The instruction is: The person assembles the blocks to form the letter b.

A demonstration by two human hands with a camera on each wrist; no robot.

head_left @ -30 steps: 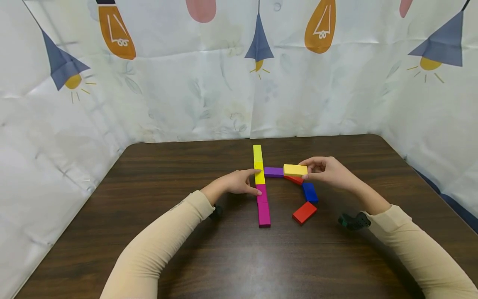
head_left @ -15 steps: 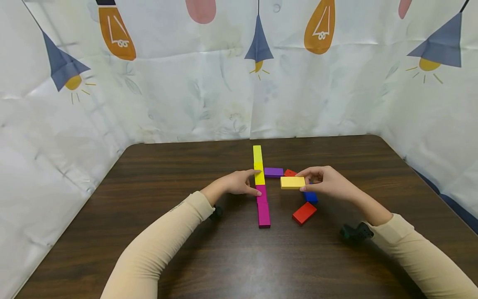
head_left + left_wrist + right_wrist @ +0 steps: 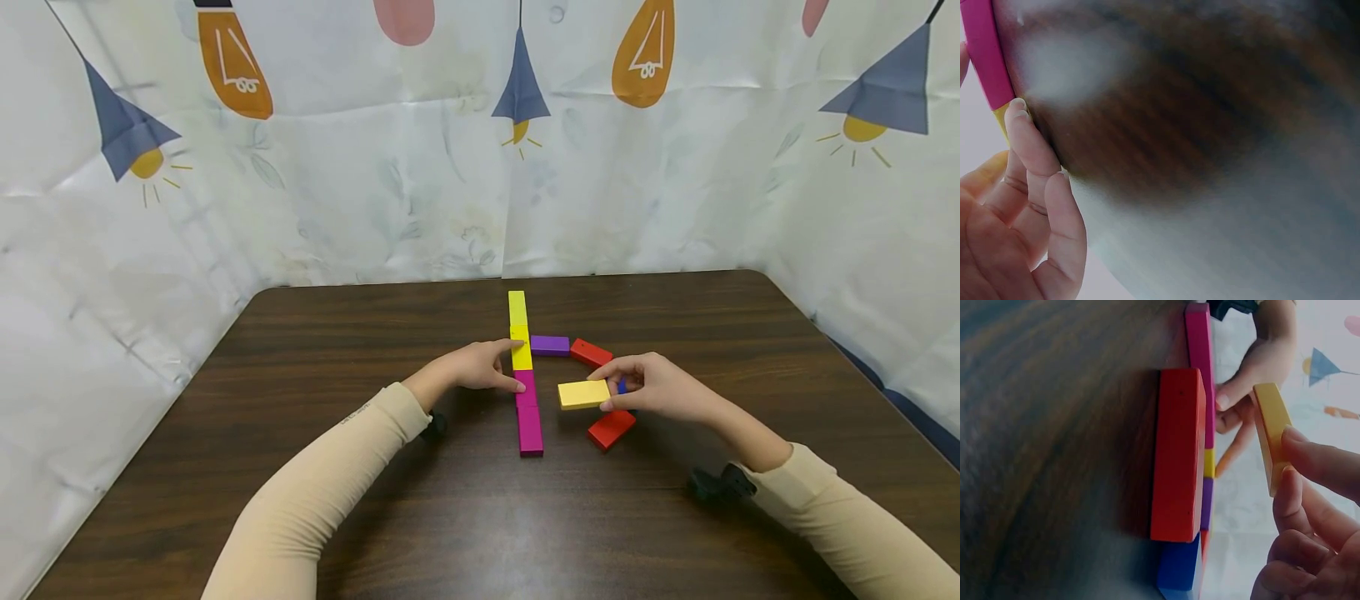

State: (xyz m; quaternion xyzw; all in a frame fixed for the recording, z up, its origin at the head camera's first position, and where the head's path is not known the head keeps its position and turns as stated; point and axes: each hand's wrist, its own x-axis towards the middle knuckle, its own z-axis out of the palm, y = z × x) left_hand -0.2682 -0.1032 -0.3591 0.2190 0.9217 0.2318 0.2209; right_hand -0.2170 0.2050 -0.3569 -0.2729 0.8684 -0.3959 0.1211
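My right hand [image 3: 656,387] pinches a golden-yellow rectangular block [image 3: 582,395] by its right end, between thumb and fingertips. In the right wrist view this block [image 3: 1272,415] is raised off the table. A straight row of two yellow blocks [image 3: 517,308] and two magenta blocks [image 3: 530,432] runs away from me. My left hand [image 3: 478,365] rests on that row, index fingertip on a yellow block and thumb on a magenta one. Right of the row, a purple block [image 3: 551,346], a red block [image 3: 590,352] and a blue block [image 3: 1175,569], mostly hidden in the head view, form a curve.
A second red block [image 3: 611,431] lies at an angle just below my right hand. The dark wooden table [image 3: 360,533] reaches back to a pale curtain [image 3: 360,192] printed with lamps and bulbs. A dark wrist device [image 3: 723,485] hangs under my right sleeve.
My right hand has brought the golden-yellow block toward me and slightly left, from over the far red block to beside the blue one. The left hand has stayed in place.
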